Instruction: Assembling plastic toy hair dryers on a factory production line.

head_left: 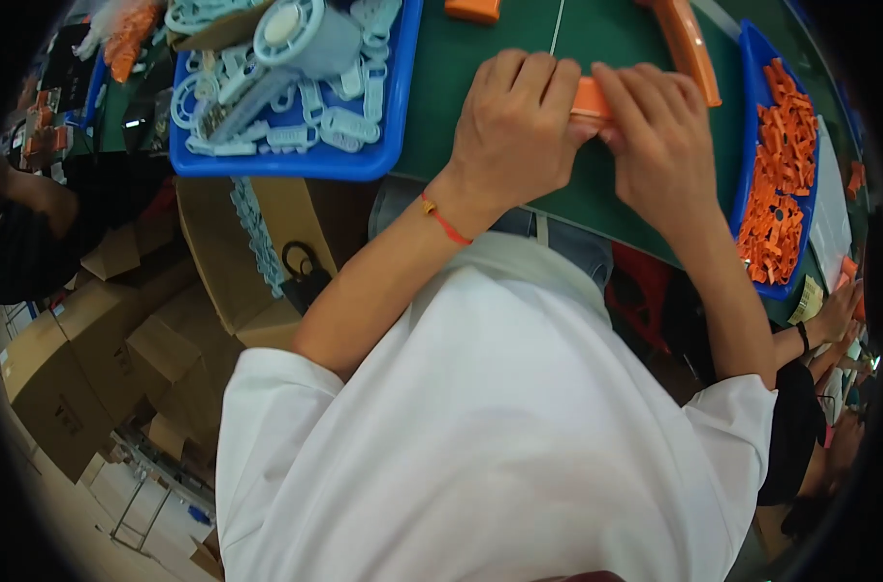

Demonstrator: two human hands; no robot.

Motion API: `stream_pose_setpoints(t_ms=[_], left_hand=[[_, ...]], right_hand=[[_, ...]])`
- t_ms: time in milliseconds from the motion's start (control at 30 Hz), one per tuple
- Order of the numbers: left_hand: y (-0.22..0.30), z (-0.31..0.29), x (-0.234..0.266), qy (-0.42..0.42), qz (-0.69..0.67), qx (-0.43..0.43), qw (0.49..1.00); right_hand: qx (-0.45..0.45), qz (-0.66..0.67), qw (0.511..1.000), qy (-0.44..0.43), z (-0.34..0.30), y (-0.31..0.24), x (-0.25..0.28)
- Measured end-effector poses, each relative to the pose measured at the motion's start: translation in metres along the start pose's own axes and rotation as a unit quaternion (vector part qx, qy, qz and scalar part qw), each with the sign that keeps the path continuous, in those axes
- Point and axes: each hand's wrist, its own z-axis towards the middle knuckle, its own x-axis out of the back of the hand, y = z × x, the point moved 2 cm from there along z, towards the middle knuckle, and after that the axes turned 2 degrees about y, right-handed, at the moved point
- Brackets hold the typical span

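Between my two hands is an orange plastic piece (591,100), held over the green table top; its ends are hidden by my fingers. My left hand (519,126), with a red cord bracelet at the wrist, is closed round its left end. The right end is gripped by my right hand (658,136), fingers bent over the top. Just beyond my right hand lies a long, curved orange plastic part (689,48). Another orange piece (473,10) sits at the far edge of the view.
At left, a blue tray (393,126) holds light-blue plastic parts and a tape roll. A blue bin (745,184) of small orange pieces stands at right. Cardboard boxes (102,330) fill the lower left. Another person's hand (836,312) shows at right, another arm (39,199) at left.
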Motion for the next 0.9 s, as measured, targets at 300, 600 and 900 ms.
stream_pose_setpoints(t_ms=[300,600,900], left_hand=[[0.012,-0.001,0.030,-0.133,-0.099,0.099,0.981],[0.034,0.003,0.027,-0.263,-0.592,0.335,0.684],[0.036,0.029,0.047,-0.340,-0.497,0.246,0.759]], right_hand=[[-0.154,0.323,0.934,0.025,-0.023,0.028,0.020],[-0.238,0.684,0.635,0.269,-0.006,0.021,0.016],[-0.249,0.693,0.652,0.179,-0.004,-0.012,0.009]])
